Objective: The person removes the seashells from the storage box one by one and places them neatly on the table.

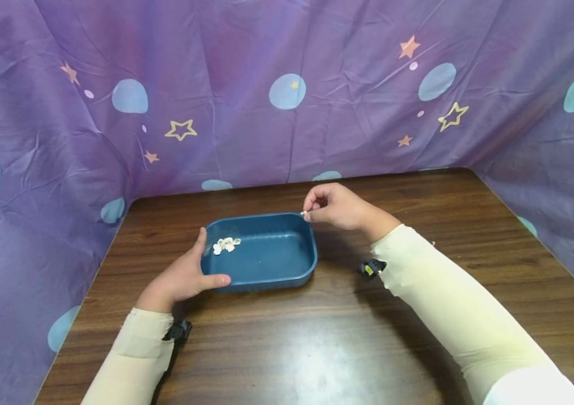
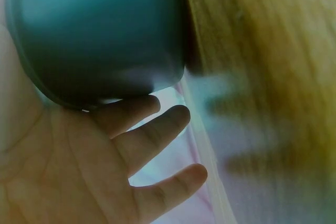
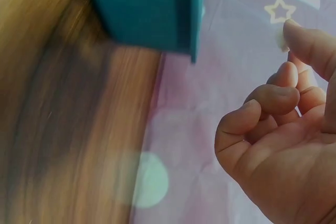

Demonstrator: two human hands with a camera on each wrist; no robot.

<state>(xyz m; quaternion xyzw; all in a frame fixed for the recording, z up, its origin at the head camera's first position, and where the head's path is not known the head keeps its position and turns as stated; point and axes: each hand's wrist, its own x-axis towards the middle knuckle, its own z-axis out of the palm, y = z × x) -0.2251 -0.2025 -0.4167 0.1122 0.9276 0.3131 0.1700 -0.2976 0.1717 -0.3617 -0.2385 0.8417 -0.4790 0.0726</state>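
Note:
A rectangular blue tray rests on the table, with several small white pieces lying together at its left end. Their exact kind is too small to tell. My left hand lies against the tray's left end, thumb along the near rim; the left wrist view shows straight, spread fingers at the tray's outer wall. Just by the far right corner, my right hand pinches another small white piece between thumb and finger. In the right wrist view that white piece is partly hidden by the thumb.
The brown wood-grain table ends at the back against a purple curtain printed with stars and blue dots. A tiny light speck lies on the table beyond the right sleeve. Each wrist carries a small black camera mount.

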